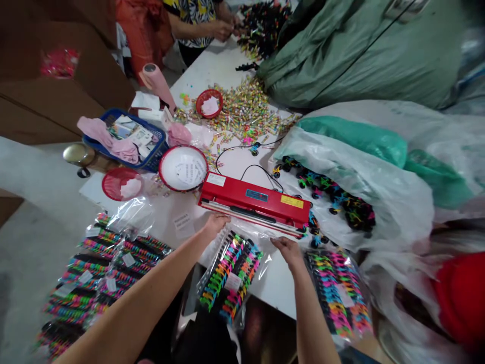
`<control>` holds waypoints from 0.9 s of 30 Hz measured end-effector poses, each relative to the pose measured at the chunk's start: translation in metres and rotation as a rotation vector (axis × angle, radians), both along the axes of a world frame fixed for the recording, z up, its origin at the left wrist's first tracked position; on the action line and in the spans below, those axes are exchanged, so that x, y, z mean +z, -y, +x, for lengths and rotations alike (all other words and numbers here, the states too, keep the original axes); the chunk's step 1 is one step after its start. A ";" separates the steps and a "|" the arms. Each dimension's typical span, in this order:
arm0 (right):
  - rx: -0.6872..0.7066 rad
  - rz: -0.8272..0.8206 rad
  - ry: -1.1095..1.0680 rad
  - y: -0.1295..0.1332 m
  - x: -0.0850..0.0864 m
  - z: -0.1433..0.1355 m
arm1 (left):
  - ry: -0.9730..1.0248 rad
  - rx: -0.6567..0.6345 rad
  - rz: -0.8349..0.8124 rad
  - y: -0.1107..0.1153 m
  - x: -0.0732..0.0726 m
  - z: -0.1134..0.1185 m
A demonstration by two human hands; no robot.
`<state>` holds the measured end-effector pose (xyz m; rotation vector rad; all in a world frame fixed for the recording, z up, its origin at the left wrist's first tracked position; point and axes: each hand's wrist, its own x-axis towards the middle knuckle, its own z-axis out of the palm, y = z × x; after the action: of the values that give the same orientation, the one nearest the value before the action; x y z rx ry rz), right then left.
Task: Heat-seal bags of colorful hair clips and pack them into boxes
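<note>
A clear plastic bag (233,280) full of small multicoloured toys with black parts lies at the table's front edge, its lower end over the edge. My left hand (216,224) pinches the left corner of its open end. The right corner is pinched by my right hand (287,248). Between them the bag's mouth is stretched along the front of a red heat sealer (255,194). The sealer has a long silver and black bar, a small display and a yellow label. A small white label sits on the bag.
Filled bags lie at left (109,268) and right (339,293). A white round container (184,168), red basket (113,184) and blue basket (157,156) stand left. Small capsules (242,108) cover the back, where another person's hands (223,30) work. Plastic sacks (397,187) crowd the right.
</note>
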<state>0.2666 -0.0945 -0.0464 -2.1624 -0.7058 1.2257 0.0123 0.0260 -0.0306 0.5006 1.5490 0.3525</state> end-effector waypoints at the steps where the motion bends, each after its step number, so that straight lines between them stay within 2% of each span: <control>1: -0.163 -0.022 -0.159 -0.002 -0.001 -0.004 | 0.000 0.058 0.008 -0.001 0.000 0.002; 3: -0.482 -0.029 -0.362 -0.012 -0.005 -0.016 | -0.013 0.189 0.014 -0.004 0.000 0.007; 5: -0.688 0.040 -0.402 -0.023 -0.011 -0.029 | -0.026 0.318 0.020 -0.008 0.000 0.012; 8: -0.803 0.198 -0.372 -0.029 -0.014 -0.047 | -0.016 0.470 0.060 -0.006 0.003 0.014; 10: -0.859 0.327 -0.335 -0.020 -0.009 -0.058 | 0.011 0.558 0.118 0.002 0.008 0.009; 12: -0.837 0.424 -0.223 -0.007 0.002 -0.068 | -0.011 0.568 0.220 0.010 0.017 0.000; 13: -0.753 0.446 -0.129 -0.003 0.009 -0.072 | -0.066 0.505 0.303 0.011 0.022 -0.005; 14: -0.606 0.453 -0.010 -0.002 0.016 -0.077 | -0.160 0.381 0.401 0.010 0.027 -0.009; 17: 0.076 0.473 0.373 -0.015 0.032 -0.091 | -0.568 -0.226 0.647 -0.010 0.043 -0.012; 19: 0.429 0.471 0.573 -0.031 0.035 -0.098 | -0.771 -0.618 0.607 -0.029 0.049 -0.006; 21: 0.607 0.433 0.703 -0.041 0.033 -0.102 | -0.839 -0.883 0.503 -0.046 0.051 0.003; 23: 0.688 0.406 0.785 -0.042 0.028 -0.102 | -0.843 -1.001 0.455 -0.055 0.049 0.011; 27: 0.743 0.416 0.836 -0.036 0.021 -0.099 | -0.788 -0.983 0.359 -0.061 0.048 0.018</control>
<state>0.1671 -0.0583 -0.0249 -2.0404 -2.0323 0.3080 0.0302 0.0870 0.0172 1.7391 1.7497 -0.3950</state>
